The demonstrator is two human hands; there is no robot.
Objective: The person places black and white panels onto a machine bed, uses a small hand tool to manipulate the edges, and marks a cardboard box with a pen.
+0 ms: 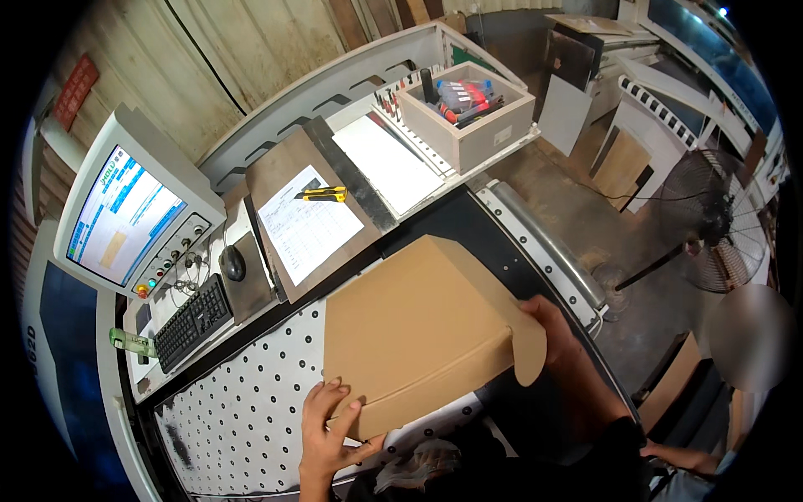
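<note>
Fingers of the left hand (326, 439) are spread apart over the near-left corner of a brown cardboard box (414, 322), the thumb below the near edge, so that the corner is pinched between them. At the box's right end the right hand (554, 328) touches the edge with a fingertip; a small rounded flap (529, 356) hides part of that hand, so I cannot tell how far its fingers are open. The box is tilted over the dotted white worktable (242, 410). Beyond it, a yellow utility knife (322, 194) lies on a written sheet (305, 230). To the left are a black keyboard (192, 325), a mouse (233, 263) and a lit monitor (125, 217).
</note>
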